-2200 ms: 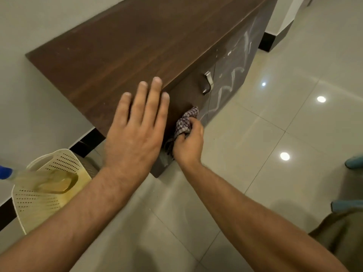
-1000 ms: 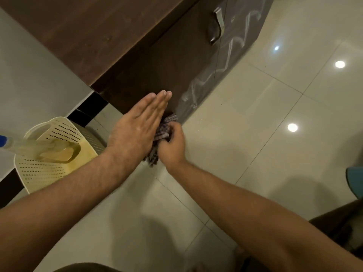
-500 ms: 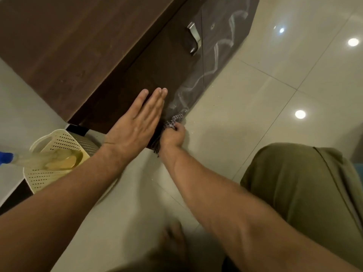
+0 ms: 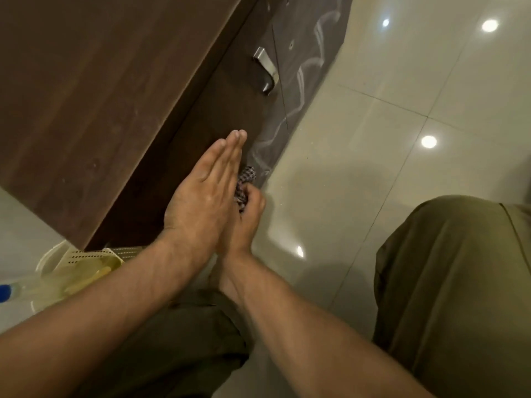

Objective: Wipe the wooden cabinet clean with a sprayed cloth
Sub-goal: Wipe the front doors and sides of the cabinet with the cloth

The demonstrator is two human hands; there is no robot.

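The dark wooden cabinet [image 4: 94,96] fills the upper left, seen from above, its front door running down toward the floor. My left hand [image 4: 204,196] lies flat on that door with fingers straight and together, holding nothing. Just right of it, my right hand [image 4: 244,222] is closed on a bunched checked cloth [image 4: 244,182], pressed low on the door near the floor. Much of the cloth is hidden behind my left hand. Wet swirl marks [image 4: 307,61] show on the neighbouring glossy door.
A metal handle [image 4: 265,68] sticks out of the door above my hands. A cream perforated basket [image 4: 86,259] sits at the cabinet's left end, with a blue-capped spray bottle [image 4: 43,285] across it. Glossy floor tiles [image 4: 402,139] spread right. My olive-trousered knees [image 4: 454,282] are bent below.
I have crouched lower and closer. Both hands slid down the door front, from the top edge to near the floor, the right hand still rubbing with the cloth.
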